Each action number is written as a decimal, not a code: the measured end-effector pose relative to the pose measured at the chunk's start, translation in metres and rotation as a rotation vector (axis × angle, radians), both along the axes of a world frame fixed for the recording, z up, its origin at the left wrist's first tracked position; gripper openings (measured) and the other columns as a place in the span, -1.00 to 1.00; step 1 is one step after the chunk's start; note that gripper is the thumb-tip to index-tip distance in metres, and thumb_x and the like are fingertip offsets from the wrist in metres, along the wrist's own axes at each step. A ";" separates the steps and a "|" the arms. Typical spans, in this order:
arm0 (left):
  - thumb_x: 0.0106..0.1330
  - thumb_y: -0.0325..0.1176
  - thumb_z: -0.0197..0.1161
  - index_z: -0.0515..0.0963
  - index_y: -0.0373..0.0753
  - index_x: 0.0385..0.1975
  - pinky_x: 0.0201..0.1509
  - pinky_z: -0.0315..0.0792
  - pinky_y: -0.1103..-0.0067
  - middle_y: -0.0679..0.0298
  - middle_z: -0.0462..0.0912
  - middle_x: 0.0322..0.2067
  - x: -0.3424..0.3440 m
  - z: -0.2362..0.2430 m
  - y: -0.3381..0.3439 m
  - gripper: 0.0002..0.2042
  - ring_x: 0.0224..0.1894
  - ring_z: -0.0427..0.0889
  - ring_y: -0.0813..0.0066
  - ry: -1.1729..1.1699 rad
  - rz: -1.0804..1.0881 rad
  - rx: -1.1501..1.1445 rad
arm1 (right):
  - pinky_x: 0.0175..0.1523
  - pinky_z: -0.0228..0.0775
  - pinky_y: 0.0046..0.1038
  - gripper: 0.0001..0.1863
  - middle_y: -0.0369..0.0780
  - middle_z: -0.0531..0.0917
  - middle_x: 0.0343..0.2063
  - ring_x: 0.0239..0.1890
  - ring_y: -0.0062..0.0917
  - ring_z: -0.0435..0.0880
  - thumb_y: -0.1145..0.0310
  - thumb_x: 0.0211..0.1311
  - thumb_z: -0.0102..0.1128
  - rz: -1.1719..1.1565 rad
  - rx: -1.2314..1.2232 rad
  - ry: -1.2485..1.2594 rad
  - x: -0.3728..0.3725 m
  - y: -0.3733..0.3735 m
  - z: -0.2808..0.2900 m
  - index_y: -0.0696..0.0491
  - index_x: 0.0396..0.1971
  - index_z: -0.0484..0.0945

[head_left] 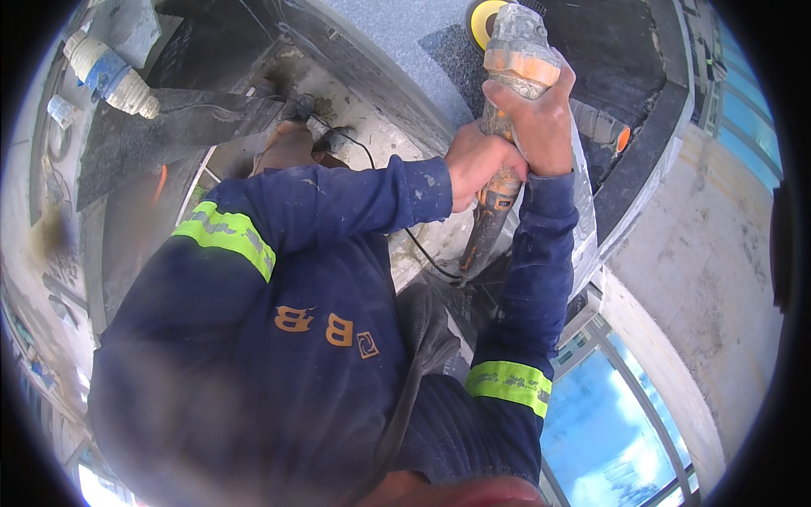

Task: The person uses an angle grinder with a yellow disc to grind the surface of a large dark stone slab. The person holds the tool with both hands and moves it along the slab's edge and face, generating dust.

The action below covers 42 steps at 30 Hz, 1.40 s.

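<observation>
Nearest us: dark blue work jacket [279, 338] with yellow reflective bands on both sleeves, forearms coming up from the lower edge. We've got both hands on a dusty orange-and-grey angle grinder [507, 127]. Left hand [473, 165] is clenched round the lower handle; right hand [536, 118] is wrapped over the body higher up, fingers [507, 93] closed tight round it. Black cable [422, 249] hangs off the handle's tail and runs left across the pale concrete. The yellow disc [483, 17] at the head sits at or just above the grey speckled stone slab [405, 42]; we can't tell if it actually touches. Our read: grinding or polishing of the slab face is in hand, tool fully gripped, nothing to pick up. Next move calls for keeping the disc flat on the stone, a steady two-handed hold, and the cable kept away from the disc. Further off, upper left: a white-and-blue plug connector [110, 76] on a dark panel.
</observation>
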<state>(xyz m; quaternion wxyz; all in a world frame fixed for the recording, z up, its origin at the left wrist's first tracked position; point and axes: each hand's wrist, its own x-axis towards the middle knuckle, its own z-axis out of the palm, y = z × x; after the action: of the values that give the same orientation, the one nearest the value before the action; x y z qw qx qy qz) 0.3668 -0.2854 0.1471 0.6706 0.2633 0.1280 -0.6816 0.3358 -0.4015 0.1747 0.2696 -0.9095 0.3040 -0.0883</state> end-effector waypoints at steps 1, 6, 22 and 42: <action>-0.16 -0.66 0.27 0.51 -0.46 -0.25 -0.34 0.51 0.41 0.08 0.61 -0.39 -0.001 0.000 0.002 -0.64 -0.39 0.63 0.28 0.004 0.014 -0.003 | 0.01 0.50 -0.24 0.02 0.11 0.60 -0.15 -0.10 -0.08 0.66 0.17 -0.18 0.52 0.016 -0.013 0.010 -0.001 0.001 0.000 0.24 0.22 0.06; -0.12 -0.64 0.27 0.55 -0.45 -0.35 -0.37 0.49 0.43 0.11 0.60 -0.43 0.002 -0.005 -0.027 -0.75 -0.42 0.63 0.31 0.027 -0.087 -0.050 | 0.04 0.46 -0.26 -0.20 0.09 0.43 -0.04 -0.05 -0.10 0.61 0.15 -0.13 0.51 -0.052 -0.147 0.118 -0.009 -0.030 0.004 0.19 0.10 0.35; -0.16 -0.67 0.28 0.51 -0.48 -0.26 -0.34 0.50 0.42 0.08 0.61 -0.37 0.010 0.001 -0.017 -0.65 -0.37 0.64 0.26 0.079 -0.051 -0.046 | 0.01 0.49 -0.31 0.01 0.13 0.56 -0.11 -0.11 -0.11 0.65 0.21 -0.17 0.53 0.075 -0.263 0.157 0.001 -0.018 0.006 0.28 0.21 0.08; -0.16 -0.70 0.26 0.47 -0.41 -0.17 -0.34 0.50 0.46 0.12 0.61 -0.36 -0.012 0.007 0.024 -0.57 -0.36 0.64 0.33 -0.011 0.053 0.033 | 0.13 0.41 -0.39 -0.05 0.02 0.54 -0.03 0.00 -0.34 0.57 0.27 -0.06 0.51 0.017 0.196 0.051 -0.002 0.029 0.016 0.26 0.25 0.07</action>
<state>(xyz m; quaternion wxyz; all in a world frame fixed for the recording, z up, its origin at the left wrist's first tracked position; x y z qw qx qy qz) 0.3544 -0.2613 0.1540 0.6846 0.2747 0.1422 -0.6600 0.3335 -0.3726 0.1909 0.3501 -0.8832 0.3103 -0.0330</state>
